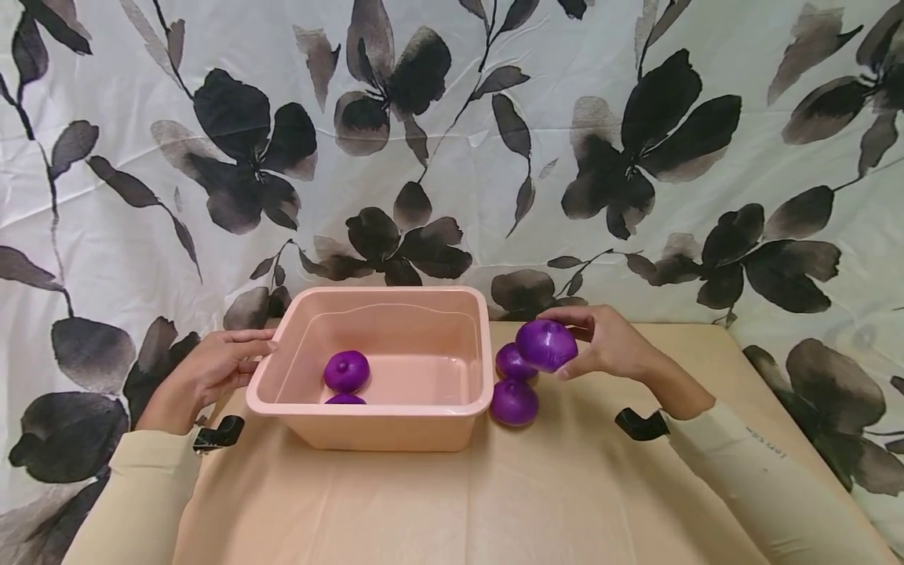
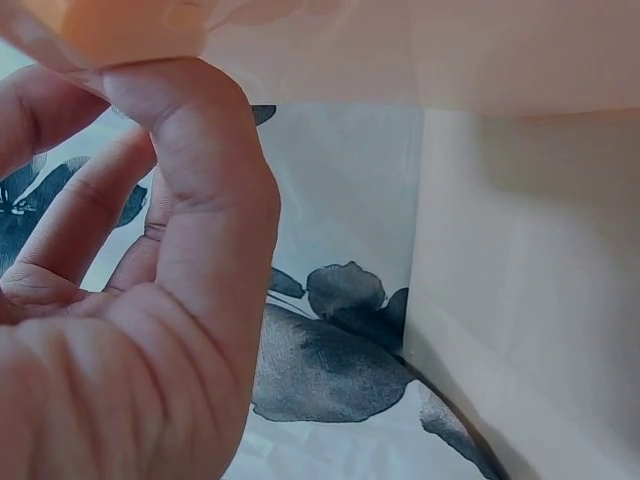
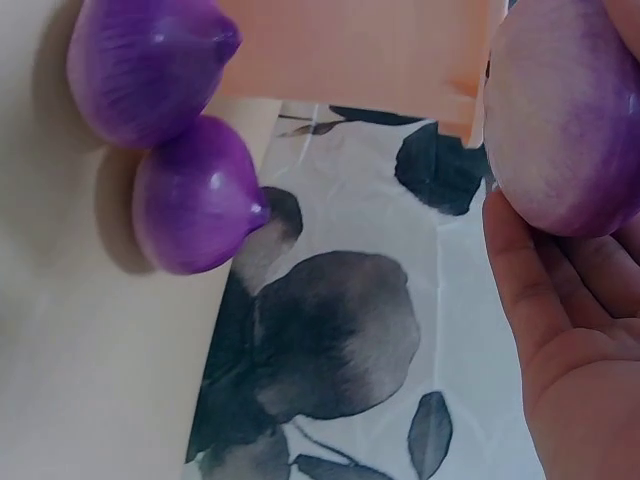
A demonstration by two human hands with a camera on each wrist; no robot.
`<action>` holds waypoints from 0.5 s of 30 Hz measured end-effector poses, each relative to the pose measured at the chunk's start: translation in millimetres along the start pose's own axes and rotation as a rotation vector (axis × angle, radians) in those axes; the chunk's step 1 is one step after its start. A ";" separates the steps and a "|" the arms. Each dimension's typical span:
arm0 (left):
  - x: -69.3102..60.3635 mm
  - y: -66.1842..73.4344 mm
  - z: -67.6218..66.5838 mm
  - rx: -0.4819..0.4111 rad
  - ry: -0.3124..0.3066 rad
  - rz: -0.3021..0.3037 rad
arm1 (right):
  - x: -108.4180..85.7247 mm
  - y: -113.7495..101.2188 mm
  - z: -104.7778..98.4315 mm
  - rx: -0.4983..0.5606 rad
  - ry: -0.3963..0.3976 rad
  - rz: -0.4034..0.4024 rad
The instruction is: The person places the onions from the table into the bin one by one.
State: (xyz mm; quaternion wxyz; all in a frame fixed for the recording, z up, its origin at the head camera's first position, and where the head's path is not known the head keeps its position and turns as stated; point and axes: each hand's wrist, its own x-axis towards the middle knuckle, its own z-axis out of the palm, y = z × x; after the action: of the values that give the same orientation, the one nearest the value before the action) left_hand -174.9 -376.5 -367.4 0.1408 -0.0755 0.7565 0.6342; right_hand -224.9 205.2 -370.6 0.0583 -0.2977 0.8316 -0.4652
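A purple onion (image 1: 546,345) is held between the thumb and fingers of my right hand (image 1: 610,345), raised just right of the pink plastic tub (image 1: 381,431). The right wrist view shows this onion (image 3: 560,120) close up, with fingers around its side. Below it, two more purple onions, one nearer (image 1: 514,404) and one farther back (image 1: 510,362), sit on the table against each other. My left hand (image 1: 212,369) grips the tub's left rim, its thumb (image 2: 210,190) under the edge. Inside the tub lie two onions, one (image 1: 346,371) in plain view, the other (image 1: 345,399) mostly hidden by the front wall.
The tub stands on a tan-covered table (image 1: 424,510). Behind the table hangs a white cloth (image 1: 508,259) with dark flowers. The two loose onions stand close to the tub's right wall.
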 end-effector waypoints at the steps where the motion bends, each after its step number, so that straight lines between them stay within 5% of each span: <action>1: 0.1 -0.6 0.0 0.004 0.006 0.001 | 2.1 -2.4 -0.5 0.000 -0.011 -0.004; 15: 1.5 1.5 -2.8 -0.010 0.015 0.004 | 25.1 -40.2 11.1 0.017 -0.153 -0.105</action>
State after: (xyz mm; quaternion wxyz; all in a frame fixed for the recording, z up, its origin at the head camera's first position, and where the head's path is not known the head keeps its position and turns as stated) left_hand -177.1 -378.8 -366.0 0.1334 -0.0796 0.7546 0.6375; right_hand -223.5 167.5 -339.8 0.0997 -0.3749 0.8041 -0.4504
